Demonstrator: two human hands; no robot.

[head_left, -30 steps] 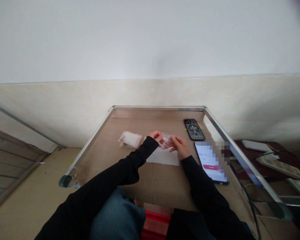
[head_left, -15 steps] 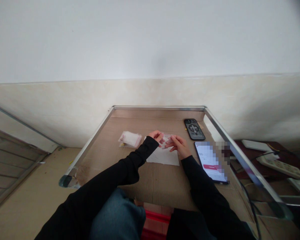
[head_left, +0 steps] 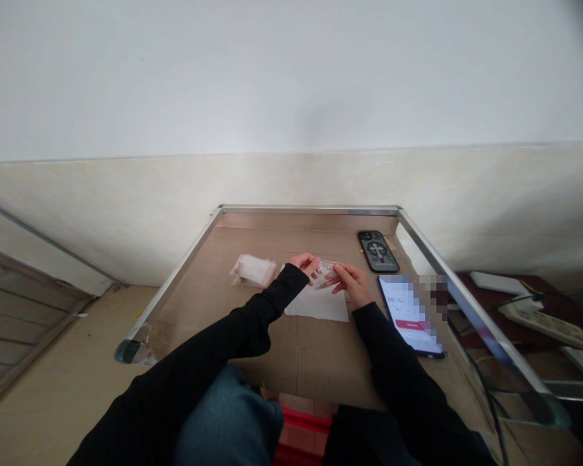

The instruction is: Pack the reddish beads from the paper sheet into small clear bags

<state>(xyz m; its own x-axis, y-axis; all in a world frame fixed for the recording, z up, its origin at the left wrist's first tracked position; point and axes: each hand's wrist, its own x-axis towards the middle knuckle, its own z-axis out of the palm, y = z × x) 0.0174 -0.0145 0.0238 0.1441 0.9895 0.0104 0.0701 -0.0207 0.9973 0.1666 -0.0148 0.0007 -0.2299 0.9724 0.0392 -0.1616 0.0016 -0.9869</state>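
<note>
A small clear plastic bag (head_left: 326, 274) is held between the hands, over a flat white paper sheet (head_left: 318, 305), its long axis running roughly side to side. The left hand (head_left: 304, 263) pinches one end, and the slightly spread fingers (head_left: 339, 272) of the right hand (head_left: 352, 285) pinch the other. On the brown cardboard surface (head_left: 306, 369) lie a clear packet of white material (head_left: 253, 270) just beyond the left wrist, a black-cased phone (head_left: 378, 251) near the far edge, and a lit smartphone (head_left: 408, 315) beside the right forearm.
</note>
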